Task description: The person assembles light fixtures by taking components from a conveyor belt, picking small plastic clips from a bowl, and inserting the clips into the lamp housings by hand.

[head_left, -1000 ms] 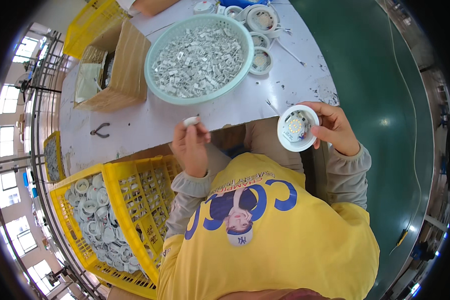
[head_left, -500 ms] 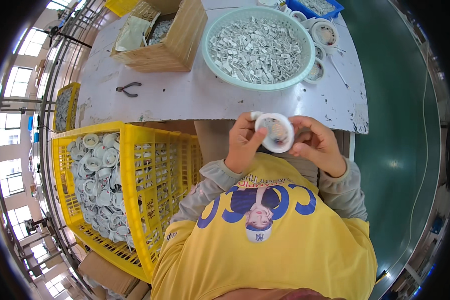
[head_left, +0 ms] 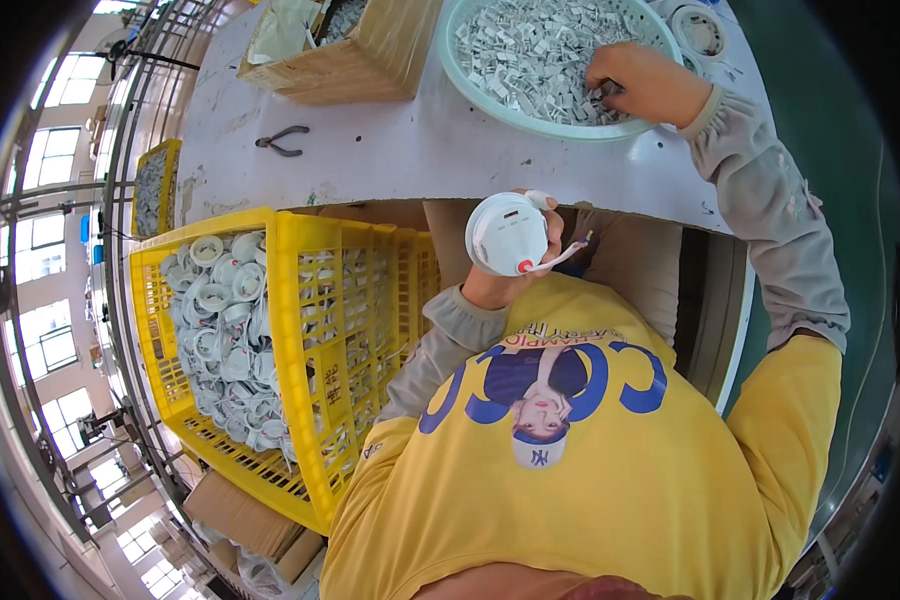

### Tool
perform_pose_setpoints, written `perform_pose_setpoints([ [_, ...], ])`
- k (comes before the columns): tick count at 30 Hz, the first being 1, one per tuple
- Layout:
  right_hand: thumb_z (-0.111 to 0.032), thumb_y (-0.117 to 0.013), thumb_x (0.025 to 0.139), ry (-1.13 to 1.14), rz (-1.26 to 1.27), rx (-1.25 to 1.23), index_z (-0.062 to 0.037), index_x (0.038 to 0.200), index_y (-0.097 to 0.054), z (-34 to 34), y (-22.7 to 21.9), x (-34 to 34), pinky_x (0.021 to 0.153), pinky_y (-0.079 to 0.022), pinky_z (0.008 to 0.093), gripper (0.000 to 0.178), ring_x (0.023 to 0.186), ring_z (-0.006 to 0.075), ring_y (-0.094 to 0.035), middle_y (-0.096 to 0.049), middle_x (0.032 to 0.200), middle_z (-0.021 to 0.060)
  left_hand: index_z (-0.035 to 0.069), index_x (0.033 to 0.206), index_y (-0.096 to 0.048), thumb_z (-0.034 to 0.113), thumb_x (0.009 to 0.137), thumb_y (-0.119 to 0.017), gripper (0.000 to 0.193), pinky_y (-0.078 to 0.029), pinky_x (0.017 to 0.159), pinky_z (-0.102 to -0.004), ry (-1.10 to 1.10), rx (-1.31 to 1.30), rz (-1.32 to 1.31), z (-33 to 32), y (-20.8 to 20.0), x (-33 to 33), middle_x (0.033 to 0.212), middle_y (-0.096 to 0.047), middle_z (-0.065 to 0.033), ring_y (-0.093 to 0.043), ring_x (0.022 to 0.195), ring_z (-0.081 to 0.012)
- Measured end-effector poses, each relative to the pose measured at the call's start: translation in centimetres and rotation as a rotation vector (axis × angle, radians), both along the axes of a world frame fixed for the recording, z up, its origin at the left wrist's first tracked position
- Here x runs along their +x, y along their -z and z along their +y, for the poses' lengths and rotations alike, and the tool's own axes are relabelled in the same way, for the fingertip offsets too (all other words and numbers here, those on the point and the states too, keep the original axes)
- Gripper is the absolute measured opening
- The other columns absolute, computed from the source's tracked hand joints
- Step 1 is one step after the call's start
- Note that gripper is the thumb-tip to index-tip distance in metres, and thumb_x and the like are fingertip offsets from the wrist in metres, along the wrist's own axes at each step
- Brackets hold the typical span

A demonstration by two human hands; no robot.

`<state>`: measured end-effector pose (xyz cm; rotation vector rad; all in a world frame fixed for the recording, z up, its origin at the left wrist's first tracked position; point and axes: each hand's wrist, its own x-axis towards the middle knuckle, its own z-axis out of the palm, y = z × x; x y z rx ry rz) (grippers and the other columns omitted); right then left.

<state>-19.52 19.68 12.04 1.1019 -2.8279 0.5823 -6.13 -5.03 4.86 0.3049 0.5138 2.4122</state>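
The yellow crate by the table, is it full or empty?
Partly full. The yellow crate holds a heap of white round parts piled against its far side, while the near side shows bare lattice wall above them.

Open brown cardboard box (head_left: 355,50), tabletop's far left

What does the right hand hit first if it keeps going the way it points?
The right hand points down into the round pale-green plastic basin; its fingers already seem to touch the heap of small grey-white parts, though depth is unclear.

Single head-worn fisheye view, steeply downward and close over white table (head_left: 390,150) and yellow crate (head_left: 270,330).
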Motion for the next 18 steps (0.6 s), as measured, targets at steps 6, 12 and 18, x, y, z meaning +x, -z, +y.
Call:
perform_pose_setpoints([
  [6, -0.003, -0.060, 0.068, 0.014, 0.055, 0.029, 0.0000, 0.081, -0.057, -1.2, -1.1, 0.7, 0.071, -0.043, 0.0364, 0.014, 0.079, 0.0316, -0.053, -0.055, 0.083, 0.0125, 0.001, 0.112, -0.044, 0.031, 0.086, -0.052, 0.040, -0.038, 0.045, -0.0174, -0.038, -0.090, 0.059, 0.0, -0.1, -0.1, 0.087, -0.049, -0.0111, -0.049, 0.063, -0.0134],
  [12, -0.006, -0.058, 0.075, 0.038, 0.105, -0.125, 0.0016, 0.081, -0.058, -1.6, -2.3, 1.8, 0.066, -0.043, 0.0355, 0.010, 0.074, 0.0308, -0.054, -0.055, 0.079, 0.0132, 0.001, 0.113, -0.043, 0.029, 0.086, -0.053, 0.040, -0.039, 0.047, -0.0190, -0.071, -0.162, 0.084, 0.4, -0.2, 0.0, 0.088, -0.050, -0.0115, -0.049, 0.063, -0.0144],
  [18, -0.008, -0.058, 0.079, 0.156, 0.046, -0.206, 0.0030, 0.084, -0.059, -1.2, -1.2, 1.4, 0.058, -0.044, 0.0308, 0.012, 0.062, 0.0260, -0.057, -0.060, 0.074, 0.0118, 0.001, 0.113, -0.044, 0.021, 0.086, -0.051, 0.034, -0.043, 0.052, -0.0245, -0.095, -0.113, 0.084, 1.2, 0.4, 0.3, 0.090, -0.050, -0.0116, -0.051, 0.066, -0.0187],
])
